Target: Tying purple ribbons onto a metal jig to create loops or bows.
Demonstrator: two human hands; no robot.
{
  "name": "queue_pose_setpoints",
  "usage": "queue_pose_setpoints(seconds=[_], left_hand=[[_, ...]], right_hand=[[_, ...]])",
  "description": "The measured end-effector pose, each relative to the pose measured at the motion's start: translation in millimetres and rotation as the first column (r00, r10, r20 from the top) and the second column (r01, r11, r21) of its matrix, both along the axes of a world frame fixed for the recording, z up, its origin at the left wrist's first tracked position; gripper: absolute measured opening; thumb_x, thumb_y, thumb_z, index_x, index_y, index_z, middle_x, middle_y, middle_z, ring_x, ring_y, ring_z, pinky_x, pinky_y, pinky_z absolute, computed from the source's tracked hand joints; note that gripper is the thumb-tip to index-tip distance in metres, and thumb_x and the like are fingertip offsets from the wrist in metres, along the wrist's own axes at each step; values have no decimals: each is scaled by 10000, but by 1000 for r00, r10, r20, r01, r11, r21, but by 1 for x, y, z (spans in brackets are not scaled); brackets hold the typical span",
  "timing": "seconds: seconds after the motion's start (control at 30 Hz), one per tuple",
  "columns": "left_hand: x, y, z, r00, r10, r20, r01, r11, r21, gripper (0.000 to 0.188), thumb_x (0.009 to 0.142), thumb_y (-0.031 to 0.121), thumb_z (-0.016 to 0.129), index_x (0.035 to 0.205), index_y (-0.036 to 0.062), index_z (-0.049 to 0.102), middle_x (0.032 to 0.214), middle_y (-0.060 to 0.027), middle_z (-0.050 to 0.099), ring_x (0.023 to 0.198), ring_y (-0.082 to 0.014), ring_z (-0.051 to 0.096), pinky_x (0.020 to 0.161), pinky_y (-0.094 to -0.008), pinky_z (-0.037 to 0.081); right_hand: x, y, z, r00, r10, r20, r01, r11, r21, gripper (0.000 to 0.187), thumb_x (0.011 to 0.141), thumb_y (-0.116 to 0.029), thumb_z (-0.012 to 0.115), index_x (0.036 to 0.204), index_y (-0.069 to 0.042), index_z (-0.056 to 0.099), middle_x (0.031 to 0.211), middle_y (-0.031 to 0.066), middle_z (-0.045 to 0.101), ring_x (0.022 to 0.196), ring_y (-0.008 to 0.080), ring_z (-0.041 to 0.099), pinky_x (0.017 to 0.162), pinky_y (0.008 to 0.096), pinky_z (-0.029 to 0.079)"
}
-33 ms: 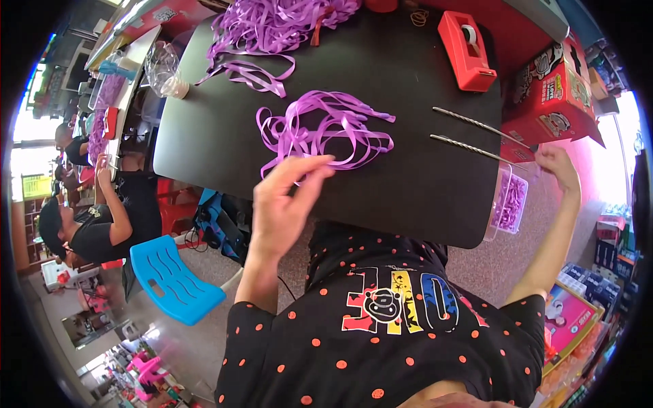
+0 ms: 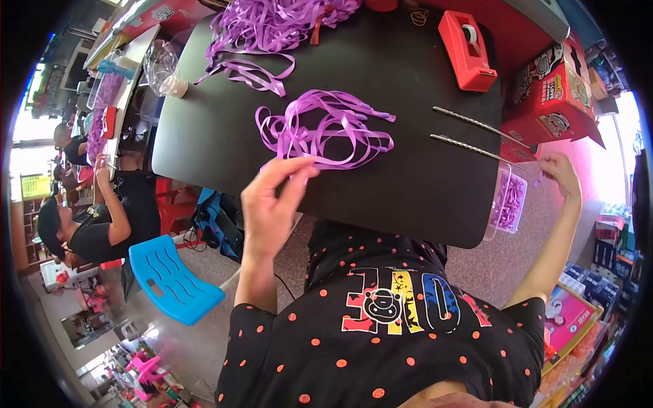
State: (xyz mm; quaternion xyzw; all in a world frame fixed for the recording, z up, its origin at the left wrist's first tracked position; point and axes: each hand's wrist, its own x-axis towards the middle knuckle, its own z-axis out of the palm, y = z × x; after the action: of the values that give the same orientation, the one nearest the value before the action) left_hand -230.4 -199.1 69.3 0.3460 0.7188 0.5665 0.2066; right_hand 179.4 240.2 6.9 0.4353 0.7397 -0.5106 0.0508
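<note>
My left hand (image 2: 269,204) is over the near left edge of a loose coil of purple ribbon (image 2: 316,132) on the dark table. Its thumb and index fingertips are nearly together in a pinch beside the coil, but I cannot make out what lies between them. My right hand (image 2: 562,175) is off the table's right edge, fingers closed on a small purple piece (image 2: 537,182) that hangs below them. Beneath and left of that hand, a clear plastic box (image 2: 491,221) holds many small purple pieces (image 2: 511,202).
Two twisted metal rods (image 2: 469,151) jut out past the table's right edge. Beyond them are a red tape dispenser (image 2: 466,51) and a red carton (image 2: 551,102). A large purple ribbon heap (image 2: 272,24) covers the far left. A blue chair (image 2: 173,279) and a seated person (image 2: 102,224) are on the left.
My left hand has drawn back to the left, away from the middle of the coil. My right hand has turned slightly, and the small purple piece below its fingers shows more plainly.
</note>
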Motion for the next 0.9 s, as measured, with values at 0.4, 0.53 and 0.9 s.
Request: queue_pose_setpoints(seconds=[0.4, 0.53, 0.9], left_hand=[[-42, 93, -5, 541, -237, -807, 138, 972, -193, 150, 801, 105, 660, 937, 43, 680, 943, -70, 637, 915, -252, 594, 825, -353, 451], [-56, 115, -19, 434, -363, -824, 159, 932, -327, 176, 833, 141, 622, 969, 41, 673, 993, -67, 629, 980, -249, 567, 879, -366, 417], [-75, 102, 19, 658, -159, -736, 79, 987, -142, 95, 749, 100, 715, 825, 47, 694, 809, -89, 646, 722, -240, 626, 680, -346, 485]], right_hand=[[23, -122, -169, 877, -450, -170, 462, 886, 43, 437, 919, -315, 591, 1275, -64, 553, 1170, 76, 628, 1030, 203, 612, 867, 342, 460], [24, -202, -165, 784, -605, -137, 599, 796, -88, 403, 924, -318, 575, 1227, -53, 578, 1071, 37, 651, 917, 136, 612, 723, 253, 445], [13, -265, -132, 659, -655, -370, 738, 659, 149, 222, 918, -91, 574, 1093, 27, 642, 964, 70, 682, 887, 136, 628, 805, 256, 483]])
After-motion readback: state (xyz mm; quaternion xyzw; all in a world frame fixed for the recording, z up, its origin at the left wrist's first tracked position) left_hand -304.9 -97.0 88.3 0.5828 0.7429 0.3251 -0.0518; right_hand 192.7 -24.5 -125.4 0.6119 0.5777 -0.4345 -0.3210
